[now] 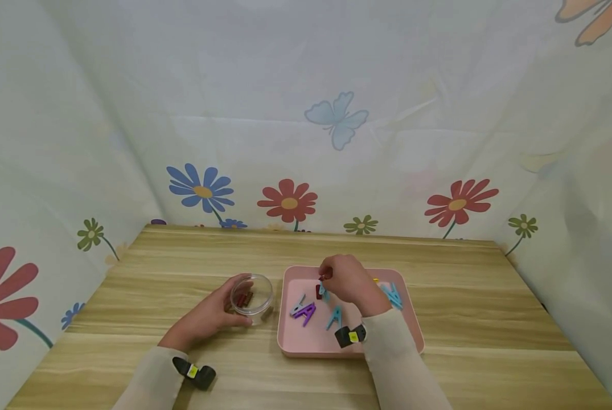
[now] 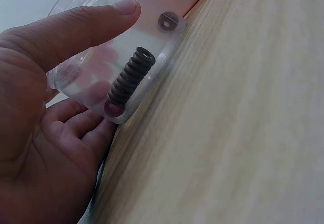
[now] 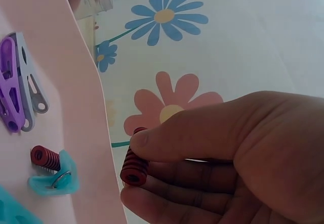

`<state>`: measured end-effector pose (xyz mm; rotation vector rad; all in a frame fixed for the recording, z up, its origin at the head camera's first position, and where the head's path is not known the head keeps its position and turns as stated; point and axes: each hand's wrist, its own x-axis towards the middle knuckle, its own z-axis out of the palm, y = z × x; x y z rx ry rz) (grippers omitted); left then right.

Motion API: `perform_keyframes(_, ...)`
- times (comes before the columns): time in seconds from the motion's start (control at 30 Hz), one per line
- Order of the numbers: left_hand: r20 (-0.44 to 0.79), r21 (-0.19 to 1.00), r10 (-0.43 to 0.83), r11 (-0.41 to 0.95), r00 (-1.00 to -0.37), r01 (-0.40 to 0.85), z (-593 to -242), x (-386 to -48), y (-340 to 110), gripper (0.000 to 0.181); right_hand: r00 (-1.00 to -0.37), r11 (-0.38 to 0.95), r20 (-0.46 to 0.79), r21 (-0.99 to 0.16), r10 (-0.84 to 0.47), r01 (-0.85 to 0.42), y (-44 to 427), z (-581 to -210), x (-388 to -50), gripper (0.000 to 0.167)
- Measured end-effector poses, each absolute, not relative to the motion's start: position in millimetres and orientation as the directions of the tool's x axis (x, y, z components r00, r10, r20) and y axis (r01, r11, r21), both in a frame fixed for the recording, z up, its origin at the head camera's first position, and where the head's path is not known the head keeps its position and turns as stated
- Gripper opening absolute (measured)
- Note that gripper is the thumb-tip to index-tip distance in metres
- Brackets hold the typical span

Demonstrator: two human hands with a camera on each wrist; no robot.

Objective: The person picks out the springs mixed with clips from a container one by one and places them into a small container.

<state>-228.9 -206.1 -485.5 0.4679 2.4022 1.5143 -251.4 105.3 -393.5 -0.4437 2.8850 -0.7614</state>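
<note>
In the right wrist view my right hand (image 3: 202, 153) pinches a red coil spring (image 3: 134, 163) between thumb and fingers, above the pink tray (image 1: 350, 354). Another red spring (image 3: 44, 158) lies in the tray against a teal clothespin (image 3: 56, 179). My left hand (image 1: 210, 312) grips a clear round container (image 1: 254, 310) on the table, left of the tray, thumb on one side and fingers around the other. Inside that container lie a dark coil spring (image 2: 131, 77) and at least one red spring, partly hidden.
In the tray are a purple clothespin (image 1: 306, 312), a grey clothespin (image 1: 298, 306), a teal one (image 1: 335, 318) and blue ones (image 1: 391, 295) at the right. A wooden table (image 1: 469, 307) carries everything. A flowered curtain (image 1: 387, 165) stands behind it.
</note>
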Motion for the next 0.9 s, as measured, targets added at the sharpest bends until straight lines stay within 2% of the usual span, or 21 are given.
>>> perform_keyframes(0.9, -0.031, 0.904, 0.422, 0.399, -0.906, 0.155, -488, -229, -206, 0.093, -0.933, 0.791, -0.053, -0.549, -0.356, -0.27, 91, -389, -242, 0.014)
